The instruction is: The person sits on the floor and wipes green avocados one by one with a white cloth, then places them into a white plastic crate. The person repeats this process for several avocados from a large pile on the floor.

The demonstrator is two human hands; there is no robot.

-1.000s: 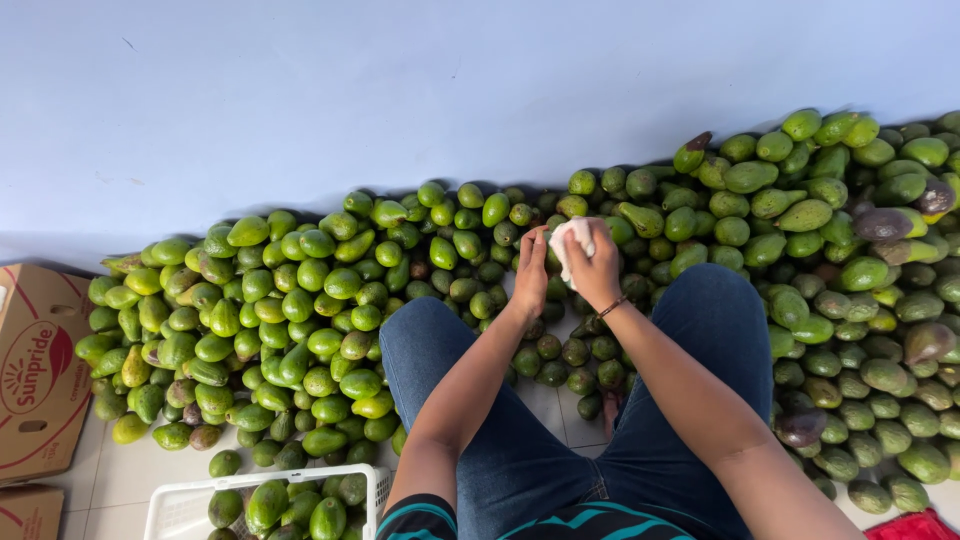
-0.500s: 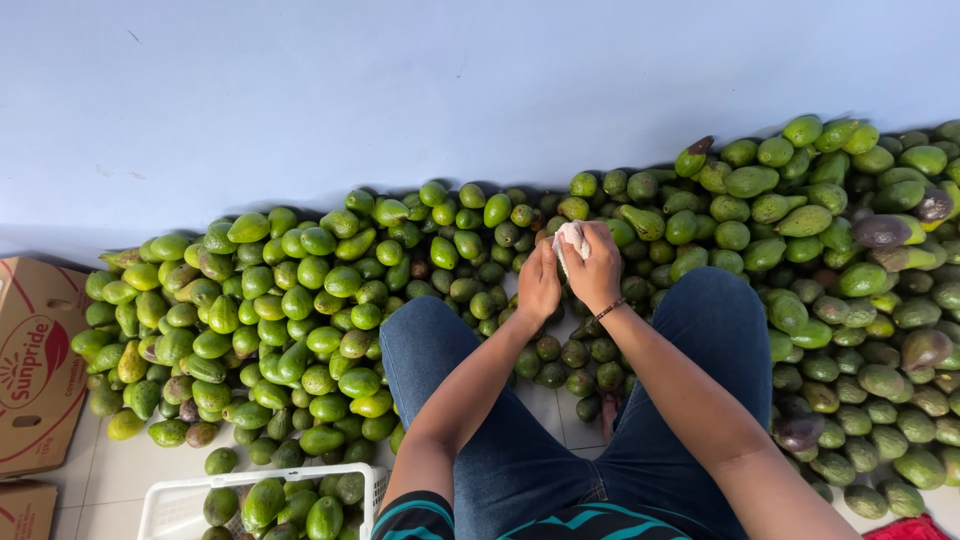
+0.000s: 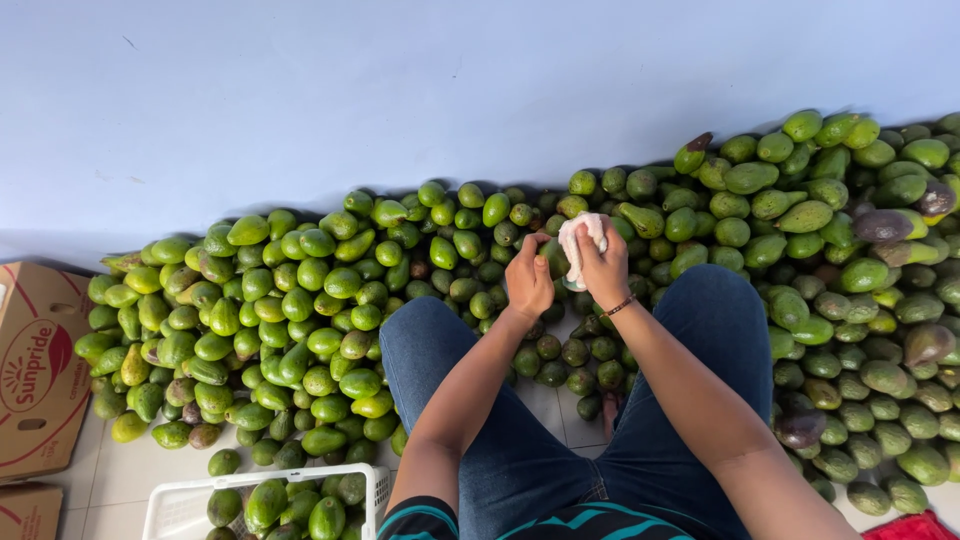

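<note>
One green avocado [image 3: 553, 258], orientation hidden, sits gripped in the left hand [image 3: 528, 281]; the right hand [image 3: 604, 268] presses one white cloth [image 3: 578, 243] against it.

Left hand [image 3: 528, 283] grips an avocado [image 3: 555, 258]; right hand [image 3: 603, 268] presses white cloth [image 3: 578, 245] against it, above the avocado pile [image 3: 300, 300].

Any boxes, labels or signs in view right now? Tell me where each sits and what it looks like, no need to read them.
Cardboard box: far left on the floor beside the avocado pile, brown, with a round red and yellow printed logo.
Second cardboard box: bottom-left corner, brown, mostly cut off.
No signs or screens in view.
</note>
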